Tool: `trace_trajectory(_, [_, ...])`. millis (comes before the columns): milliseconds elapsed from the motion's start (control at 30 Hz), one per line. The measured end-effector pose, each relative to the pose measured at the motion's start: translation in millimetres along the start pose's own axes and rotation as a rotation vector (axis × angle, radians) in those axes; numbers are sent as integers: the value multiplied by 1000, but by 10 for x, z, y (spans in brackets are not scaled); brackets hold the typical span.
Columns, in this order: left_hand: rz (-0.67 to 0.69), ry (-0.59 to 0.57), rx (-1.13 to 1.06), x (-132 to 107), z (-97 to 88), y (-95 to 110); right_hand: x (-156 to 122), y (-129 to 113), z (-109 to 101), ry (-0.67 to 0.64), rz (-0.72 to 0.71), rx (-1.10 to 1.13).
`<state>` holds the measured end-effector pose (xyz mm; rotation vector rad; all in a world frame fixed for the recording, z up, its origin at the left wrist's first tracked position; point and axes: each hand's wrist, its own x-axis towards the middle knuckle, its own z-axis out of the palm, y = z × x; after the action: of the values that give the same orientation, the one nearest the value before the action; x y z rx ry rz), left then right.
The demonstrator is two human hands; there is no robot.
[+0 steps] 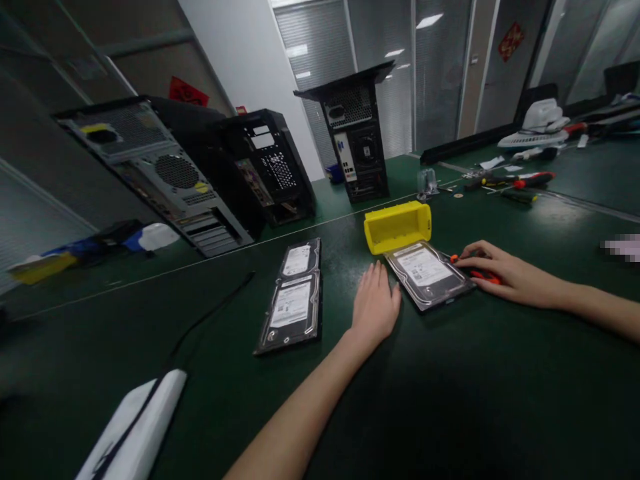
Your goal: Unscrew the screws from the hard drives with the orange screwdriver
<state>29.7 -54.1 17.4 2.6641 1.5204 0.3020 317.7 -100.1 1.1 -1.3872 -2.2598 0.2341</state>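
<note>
My left hand (376,303) lies flat on the green table with its fingers stretched out, just left of a hard drive (423,270). That drive rests label up, its far edge by a yellow plastic bin (400,227) whose open side faces me. On the drive's right side, my right hand (493,270) curls over a red-and-black screwdriver (487,275); the fingers partly cover it. Farther left, two more hard drives lie end to end, the far one (301,259) and the near one (291,310), both with white labels upward.
Computer cases stand behind: a large one (170,173), a black one (270,167) and another (357,133). Screwdrivers (535,180) and small parts lie at the back right. A white box-like object (137,427) with a black cord (213,313) is at the near left.
</note>
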Motion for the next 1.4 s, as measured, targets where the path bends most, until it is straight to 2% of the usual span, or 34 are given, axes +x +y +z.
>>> trace_trajectory(267, [23, 0, -59, 52, 0, -68, 5, -85, -7, 29, 43, -90])
trace_trajectory(567, [44, 8, -32, 75, 0, -12, -9, -51, -35, 67, 52, -243])
trace_trajectory(900, [55, 10, -21, 134, 2, -3, -55, -55, -73, 86, 88, -137])
trace_trajectory(1133, [39, 3, -29, 172, 20, -30, -74, -60, -73, 97, 85, -180])
trace_trajectory(1233, [34, -2, -24, 198, 40, -50, -23, -38, -61, 107, 63, -214])
trace_trajectory(1400, [74, -13, -45, 220, 54, -61, 203, 31, -28, 47, 17, -257])
